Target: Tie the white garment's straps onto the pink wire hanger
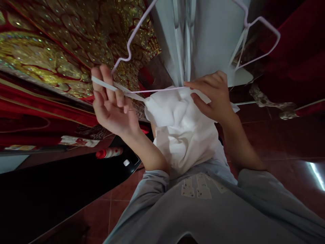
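A pale pink clothes hanger [158, 90] spans the space before me, its bottom bar running between my hands. My left hand [114, 105] is palm up at the hanger's left end, with a white strap [135, 96] drawn across its partly curled fingers. That strap runs down to a white garment [182, 115] bunched over my lap. On the right side of the hanger, another white strap [243, 42] loops over the notch. My right hand [213, 93] lies over the bar and the garment's top edge, index finger stretched along the bar, thumb apart from it. Its other fingers are partly hidden.
Red and gold sequined garments [43, 64] hang close on the left, dark red cloth [297, 61] on the right. A black tabletop [58, 183] at lower left bears a red-capped bottle [111, 152] and a small white case [126, 163]. Grey panels [210, 40] stand ahead.
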`<state>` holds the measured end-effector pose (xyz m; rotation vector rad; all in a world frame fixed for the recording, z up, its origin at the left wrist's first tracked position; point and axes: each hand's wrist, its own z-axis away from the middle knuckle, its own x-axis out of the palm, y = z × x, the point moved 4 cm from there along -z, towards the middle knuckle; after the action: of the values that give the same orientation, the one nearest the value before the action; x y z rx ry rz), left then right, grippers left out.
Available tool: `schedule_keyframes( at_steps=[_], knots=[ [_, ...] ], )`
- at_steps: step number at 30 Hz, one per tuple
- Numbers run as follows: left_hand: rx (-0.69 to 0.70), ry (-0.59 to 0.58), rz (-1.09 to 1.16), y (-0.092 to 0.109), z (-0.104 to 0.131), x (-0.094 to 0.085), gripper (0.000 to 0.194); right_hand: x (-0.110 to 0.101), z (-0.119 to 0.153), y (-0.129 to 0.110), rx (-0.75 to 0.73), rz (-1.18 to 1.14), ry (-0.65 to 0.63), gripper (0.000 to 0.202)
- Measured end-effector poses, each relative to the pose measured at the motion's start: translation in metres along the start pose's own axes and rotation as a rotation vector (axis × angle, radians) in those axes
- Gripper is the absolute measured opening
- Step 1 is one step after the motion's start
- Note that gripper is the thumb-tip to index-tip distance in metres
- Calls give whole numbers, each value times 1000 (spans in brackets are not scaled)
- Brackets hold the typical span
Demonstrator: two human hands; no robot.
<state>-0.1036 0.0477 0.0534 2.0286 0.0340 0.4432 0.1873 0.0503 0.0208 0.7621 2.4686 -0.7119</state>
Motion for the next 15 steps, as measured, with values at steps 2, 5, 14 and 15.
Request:
schedule_keyframes(
  at_steps=[2, 5, 14, 15],
  knots=[
    [52, 14, -51, -10, 6, -11, 47, 0, -1, 0, 28, 22, -34, 34],
    [162, 106, -115, -22, 21, -27, 45, -1, -2, 1, 67, 30, -75, 34],
    [-65, 40, 66, -36, 42, 35, 22, -3, -10, 0, 112, -1, -102, 33],
    [-85, 9, 99, -36, 43, 45, 20, -4, -11, -3, 99, -6, -87, 33]
  ],
)
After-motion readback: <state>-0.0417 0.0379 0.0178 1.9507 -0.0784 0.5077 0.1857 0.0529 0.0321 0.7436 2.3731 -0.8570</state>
